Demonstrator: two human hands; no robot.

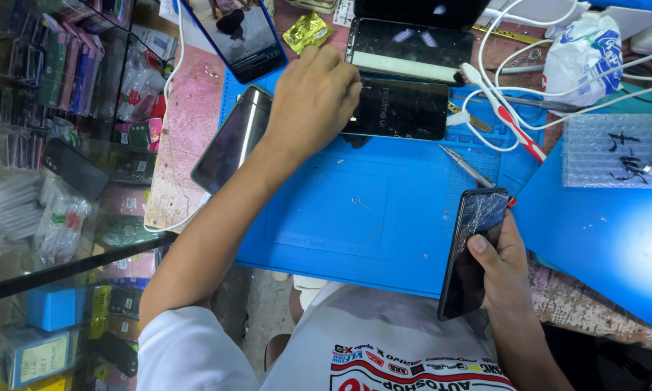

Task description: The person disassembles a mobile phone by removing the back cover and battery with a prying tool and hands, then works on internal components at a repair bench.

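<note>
My left hand (313,98) reaches forward and rests its fingers on the left end of a black phone (402,110) lying flat on the blue work mat (340,210). My right hand (501,264) holds a dark phone with a cracked screen (474,250) upright near the mat's right front corner, thumb on the glass. Another dark phone (232,141) lies at the mat's left edge, partly under my left forearm.
A blue-edged phone with a lit screen (235,32) and a dark device (405,47) lie at the back. White cables (507,43), a red-and-white tool (510,123), tweezers (467,168) and a small pin (360,202) lie on the mat. Bubble wrap (615,148) sits right; glass showcase (58,166) left.
</note>
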